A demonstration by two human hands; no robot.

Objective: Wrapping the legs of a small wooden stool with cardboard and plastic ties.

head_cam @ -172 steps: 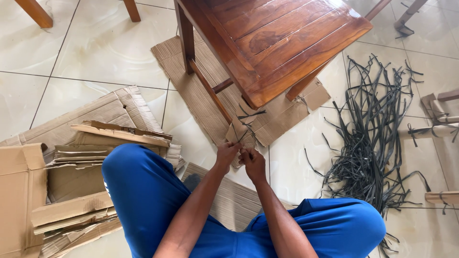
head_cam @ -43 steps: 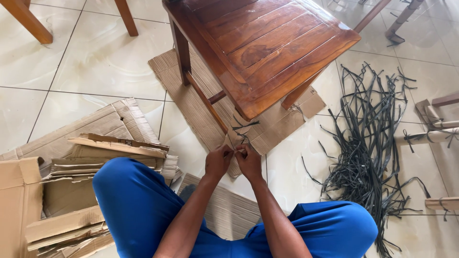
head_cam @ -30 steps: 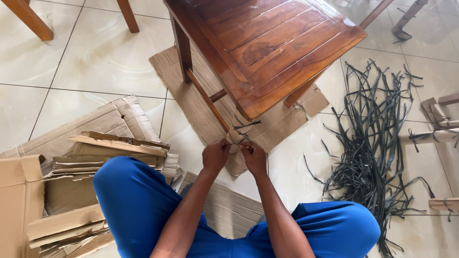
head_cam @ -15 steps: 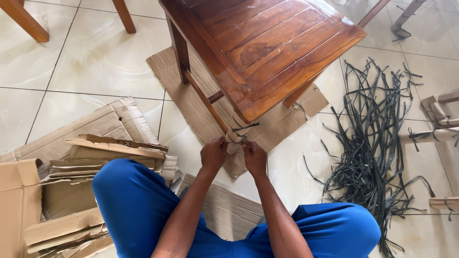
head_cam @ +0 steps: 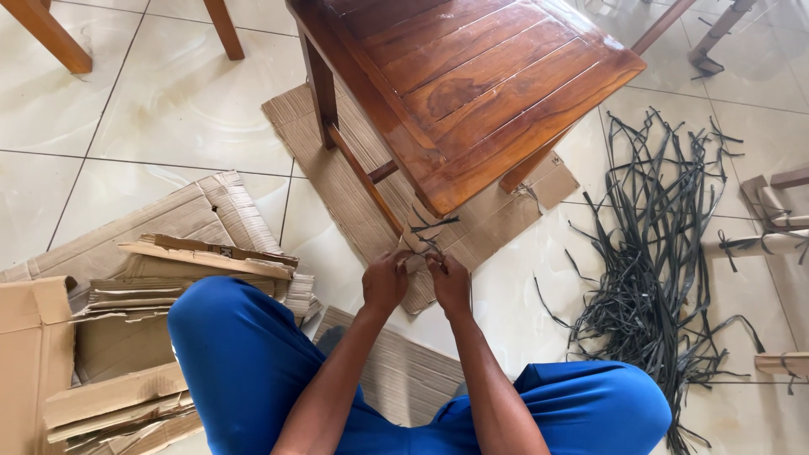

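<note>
Both hands are pinched shut on one dark plastic strap (head_cam: 428,238) at the cardboard-wrapped foot of a chair leg. Left hand (head_cam: 385,281) closes thumb and fingers on the strap from the left; right hand (head_cam: 450,284) does the same from the right. The knuckles sit close together, nearly touching. Loose strap ends stick up and to the right just beyond the fingertips.

The strap circles a cardboard wrap (head_cam: 415,240) on the near front leg of the wooden chair (head_cam: 472,76), whose slatted seat fills the far centre. The chair stands on a flat corrugated cardboard sheet (head_cam: 337,168) laid on the pale tiled floor (head_cam: 168,109).

To the right, well apart from the hands, lies a loose pile of dark straps (head_cam: 657,253). Further right are wrapped furniture legs (head_cam: 779,244), already tied. Near left, beside the person's blue-trousered knee (head_cam: 236,337), is a stack of torn cardboard pieces (head_cam: 168,270).
</note>
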